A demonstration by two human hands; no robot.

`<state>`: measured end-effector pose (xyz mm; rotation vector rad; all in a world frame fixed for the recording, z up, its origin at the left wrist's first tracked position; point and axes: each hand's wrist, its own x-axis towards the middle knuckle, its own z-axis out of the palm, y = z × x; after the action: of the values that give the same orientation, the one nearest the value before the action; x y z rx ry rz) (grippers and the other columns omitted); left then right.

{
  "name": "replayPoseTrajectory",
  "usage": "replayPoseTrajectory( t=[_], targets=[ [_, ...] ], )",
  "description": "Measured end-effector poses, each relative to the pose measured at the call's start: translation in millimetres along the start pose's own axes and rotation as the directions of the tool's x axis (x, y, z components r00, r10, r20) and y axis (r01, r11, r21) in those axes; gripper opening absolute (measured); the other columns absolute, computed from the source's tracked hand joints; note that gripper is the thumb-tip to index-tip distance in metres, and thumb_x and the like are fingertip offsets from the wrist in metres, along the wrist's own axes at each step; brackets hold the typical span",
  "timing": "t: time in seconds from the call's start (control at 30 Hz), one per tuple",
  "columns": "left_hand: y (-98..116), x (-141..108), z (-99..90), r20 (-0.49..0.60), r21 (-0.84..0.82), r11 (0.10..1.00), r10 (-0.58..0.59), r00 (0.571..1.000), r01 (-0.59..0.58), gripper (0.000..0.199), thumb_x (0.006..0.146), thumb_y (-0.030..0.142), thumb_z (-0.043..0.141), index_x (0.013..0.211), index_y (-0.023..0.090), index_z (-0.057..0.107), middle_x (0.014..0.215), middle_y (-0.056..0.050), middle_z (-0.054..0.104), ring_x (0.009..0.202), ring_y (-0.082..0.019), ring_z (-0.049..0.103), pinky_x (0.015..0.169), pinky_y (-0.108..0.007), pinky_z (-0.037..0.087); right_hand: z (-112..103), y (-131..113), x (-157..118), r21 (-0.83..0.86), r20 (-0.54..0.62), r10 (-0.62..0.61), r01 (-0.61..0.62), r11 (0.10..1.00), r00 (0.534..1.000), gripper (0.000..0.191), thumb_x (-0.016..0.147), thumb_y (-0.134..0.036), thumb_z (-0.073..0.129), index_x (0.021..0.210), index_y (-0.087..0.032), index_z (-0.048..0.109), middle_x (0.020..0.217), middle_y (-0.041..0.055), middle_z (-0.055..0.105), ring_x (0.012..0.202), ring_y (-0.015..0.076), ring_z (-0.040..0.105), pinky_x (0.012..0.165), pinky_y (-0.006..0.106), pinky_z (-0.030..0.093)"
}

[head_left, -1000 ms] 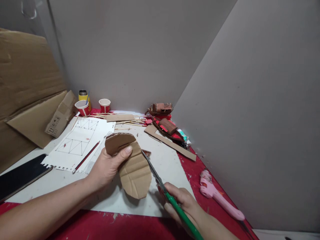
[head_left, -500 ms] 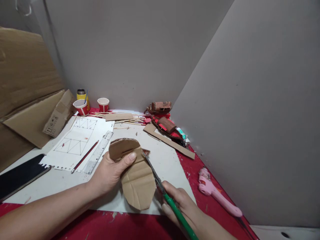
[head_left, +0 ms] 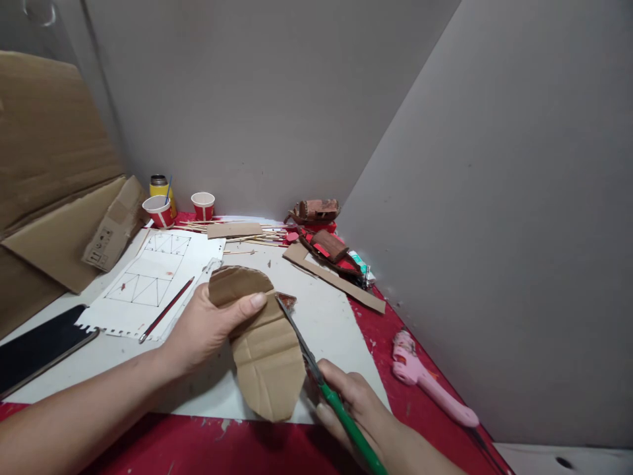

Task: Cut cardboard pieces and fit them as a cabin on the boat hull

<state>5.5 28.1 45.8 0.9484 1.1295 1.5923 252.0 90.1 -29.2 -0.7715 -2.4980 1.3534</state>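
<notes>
A rounded, oblong piece of brown cardboard [head_left: 270, 363] with creases across it is gripped by my left hand [head_left: 208, 326], thumb on its face and the other fingers hidden behind. My right hand [head_left: 353, 402] is closed round green-handled scissors [head_left: 341, 412]. Their dark blade lies along the cardboard's right edge, its tip near my left thumb. The lower blade is mostly hidden. Just beyond the tip, a small reddish-brown piece [head_left: 287, 302] shows on the white sheet [head_left: 326, 330].
A pink glue gun [head_left: 430, 382] lies at right. At left are a phone [head_left: 44, 349], a pencil [head_left: 165, 310] and a drawn-on paper [head_left: 143, 280]. Behind stand paper cups [head_left: 202, 206], thin sticks [head_left: 277, 234], brown model boats [head_left: 329, 247] and an L-shaped cardboard strip [head_left: 341, 284].
My left hand and the cardboard have shifted slightly left, covering more of the ruler. The scissors' tip has moved a little left and up with the cardboard's edge.
</notes>
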Motion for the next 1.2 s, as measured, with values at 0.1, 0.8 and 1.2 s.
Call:
replayPoseTrajectory(
  t=[0.1, 0.8, 1.2],
  targets=[
    [0, -1, 1.7, -0.007, 0.058, 0.997, 0.043, 0.999, -0.043, 0.009, 0.082, 0.03, 0.075, 0.088, 0.024, 0.078, 0.091, -0.001, 0.078, 0.085, -0.016, 0.068, 0.078, -0.024, 0.052, -1, -1, -1, -0.025, 0.008, 0.003, -0.003, 1.0, 1.0, 0.018, 0.095, -0.038, 0.052, 0.091, -0.024, 0.042, 0.066, -0.0072, 0.038, 0.059, 0.0127, 0.031, 0.057, 0.026, 0.03],
    [-12, -10, 8.1, 0.043, 0.01, 0.997, -0.074, 0.996, 0.073, 0.02, 0.085, 0.037, 0.072, 0.098, 0.022, 0.074, 0.098, -0.002, 0.076, 0.09, -0.017, 0.067, 0.083, -0.029, 0.051, 7, 4, 0, 0.038, -0.044, -0.011, 0.013, 0.999, 0.999, 0.015, 0.095, -0.036, 0.055, 0.091, -0.024, 0.047, 0.066, -0.0077, 0.04, 0.059, 0.0115, 0.031, 0.057, 0.024, 0.031],
    [-14, -13, 11.4, 0.014, 0.006, 0.996, -0.09, 0.996, 0.09, 0.022, 0.083, 0.039, 0.074, 0.096, 0.021, 0.073, 0.096, -0.002, 0.075, 0.087, -0.016, 0.065, 0.08, -0.027, 0.05, 10, 13, -3, 0.044, -0.099, -0.101, 0.106, 0.993, 0.99, 0.018, 0.095, -0.039, 0.054, 0.092, -0.022, 0.051, 0.068, -0.0038, 0.051, 0.058, 0.0114, 0.038, 0.056, 0.022, 0.038]
  ],
)
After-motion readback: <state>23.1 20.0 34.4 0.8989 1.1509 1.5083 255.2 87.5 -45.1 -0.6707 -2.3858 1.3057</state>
